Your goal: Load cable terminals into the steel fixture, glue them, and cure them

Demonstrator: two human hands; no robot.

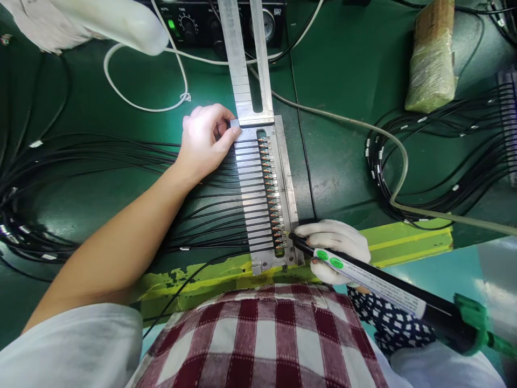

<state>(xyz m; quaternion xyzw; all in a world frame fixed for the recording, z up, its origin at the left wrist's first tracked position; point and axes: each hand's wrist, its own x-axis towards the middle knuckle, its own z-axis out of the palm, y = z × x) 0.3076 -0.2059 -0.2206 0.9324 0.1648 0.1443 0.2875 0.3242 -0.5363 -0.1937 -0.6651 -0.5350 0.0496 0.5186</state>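
My left hand, bare, pinches the upper left corner of a flat metal fixture lying on the green table. Black cables lie side by side across the fixture, their stripped copper ends in a row of small metal connectors over a slot. In a white glove, my right hand is closed around a black dispensing syringe with a white label and a green cap. The syringe's tip points left at the connectors' lower end; whether it touches them I cannot tell.
A slotted metal bar meets the fixture's top edge. Behind stands a black control box with dials and a gauge. Cable bundles lie left and right. A wrapped block and a pale tube are at right.
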